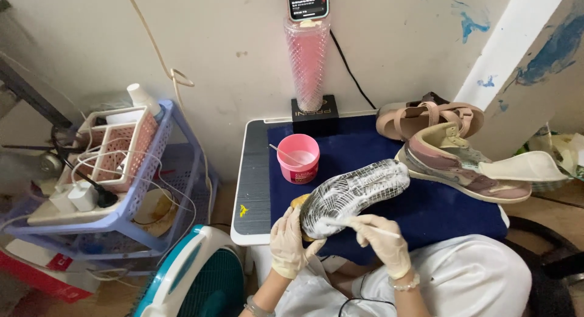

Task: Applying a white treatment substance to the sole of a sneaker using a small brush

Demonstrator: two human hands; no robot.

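Fingers [372, 227] of my right hand [383, 244] pinch a brush [365, 227] on the sole [353, 195] (left hand [289, 244] grips its heel) near the tub [298, 157]; a slip could smear paste.

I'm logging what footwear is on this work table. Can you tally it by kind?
Sneakers: 2, one sole-up in the left hand, one lying on the blue mat
Sandals: 1
Loose insoles: 1
Total: 4
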